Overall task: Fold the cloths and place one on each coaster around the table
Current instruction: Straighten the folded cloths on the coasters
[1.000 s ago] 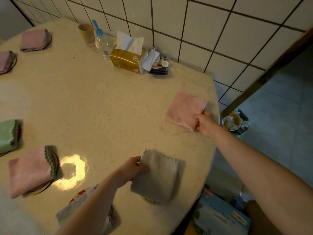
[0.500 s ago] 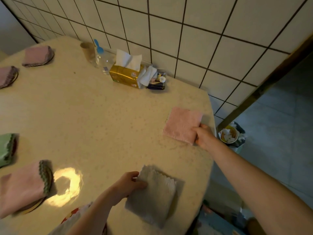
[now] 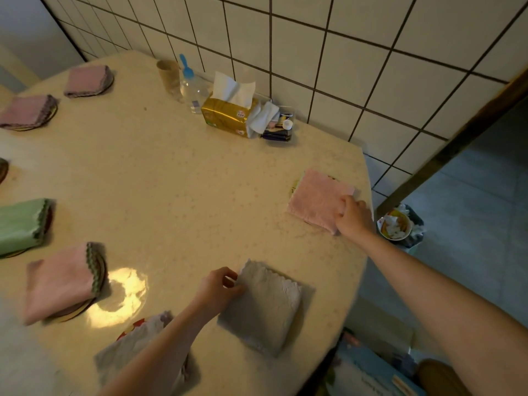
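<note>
A folded grey cloth (image 3: 264,305) lies near the table's front edge; my left hand (image 3: 218,287) pinches its left edge. At the right edge a folded pink cloth (image 3: 315,200) covers a coaster whose rim peeks out on the left, and my right hand (image 3: 353,217) holds that cloth's near right corner. Along the left side, folded cloths sit on round coasters: a pink one (image 3: 61,281), a green one (image 3: 21,225), and two pink ones (image 3: 27,111) (image 3: 87,80) further back. A pale crumpled cloth (image 3: 134,348) lies under my left forearm.
Against the tiled wall stand a gold tissue box (image 3: 225,114), a clear bottle with a blue cap (image 3: 193,87), a cardboard tube (image 3: 168,72) and a small tray of odds and ends (image 3: 280,127). A full waste bin (image 3: 400,225) sits on the floor right of the table (image 3: 177,181).
The view has tilted so the table sits lower and the wall fills more. My right hand has slid onto the pink cloth's corner. My left hand stays at the grey cloth's edge.
</note>
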A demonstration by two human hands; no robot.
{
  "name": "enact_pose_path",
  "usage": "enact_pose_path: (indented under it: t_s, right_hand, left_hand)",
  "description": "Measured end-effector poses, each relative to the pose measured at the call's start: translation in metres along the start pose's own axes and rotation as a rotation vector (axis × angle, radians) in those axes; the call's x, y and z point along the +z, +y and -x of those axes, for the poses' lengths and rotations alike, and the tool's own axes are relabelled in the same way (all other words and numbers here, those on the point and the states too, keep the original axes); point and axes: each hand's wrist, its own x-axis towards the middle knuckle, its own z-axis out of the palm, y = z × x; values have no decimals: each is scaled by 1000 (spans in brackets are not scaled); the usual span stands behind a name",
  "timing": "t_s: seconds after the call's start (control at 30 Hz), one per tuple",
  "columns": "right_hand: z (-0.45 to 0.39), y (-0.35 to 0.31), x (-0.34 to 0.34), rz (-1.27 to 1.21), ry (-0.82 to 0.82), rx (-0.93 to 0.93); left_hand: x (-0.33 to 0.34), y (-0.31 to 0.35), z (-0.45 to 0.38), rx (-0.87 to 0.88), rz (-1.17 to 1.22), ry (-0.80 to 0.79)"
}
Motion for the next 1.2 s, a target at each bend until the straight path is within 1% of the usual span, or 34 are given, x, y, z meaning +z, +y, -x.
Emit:
enact_pose_path:
  t_s: [0.1, 0.17, 0.27, 0.33, 0.47, 0.5, 0.53, 0.57, 0.6, 0.67, 0.7, 0.77, 0.9, 0.93, 1.0, 1.1, 1.2]
  right_hand:
    - [16, -3, -4, -100, 2, 42]
    - [39, -8, -3, -156, 22, 42]
    - [80, -24, 5, -213, 59, -24]
    - [113, -46, 16, -293, 73, -60]
    - [191, -109, 48, -476, 56, -106]
    - [202, -117, 56, -510, 43, -106]
    - [230, -149, 80, -536, 35, -107]
    - [240, -157, 93, -568, 3, -88]
    - [250, -166, 106, -574, -43, -71]
    - [285, -206, 146, -542, -131, -28]
    - [295, -216, 160, -532, -160, 6]
    - [320, -236, 183, -464, -193, 64]
    - [340, -245, 195, -343, -92, 115]
    - [341, -245, 195, -322, -75, 121]
    - [340, -243, 194, -282, -98, 143]
    - [335, -241, 192, -202, -162, 174]
    - [327, -243, 188, -160, -202, 192]
  left_hand:
    - [-4, -12, 6, 44, -112, 134]
    - [-12, -21, 11, 76, -160, 178]
    - [-30, -33, 19, 114, -140, 205]
    - [-47, -47, 26, 131, -113, 220]
    - [-82, -91, 39, 168, 1, 291]
    - [-83, -97, 39, 173, 24, 305]
    - [-104, -126, 49, 187, 45, 313]
    - [-108, -133, 51, 206, 57, 335]
    - [-114, -142, 51, 219, 69, 359]
    - [-145, -190, 62, 230, 120, 405]
    - [-155, -207, 64, 233, 140, 431]
    - [-178, -250, 75, 201, 199, 471]
    - [-215, -300, 89, 88, 248, 462]
    - [-223, -308, 88, 50, 257, 467]
    - [-234, -316, 85, -23, 291, 468]
    - [-247, -321, 75, -134, 414, 447]
    - [-255, -327, 49, -204, 539, 398]
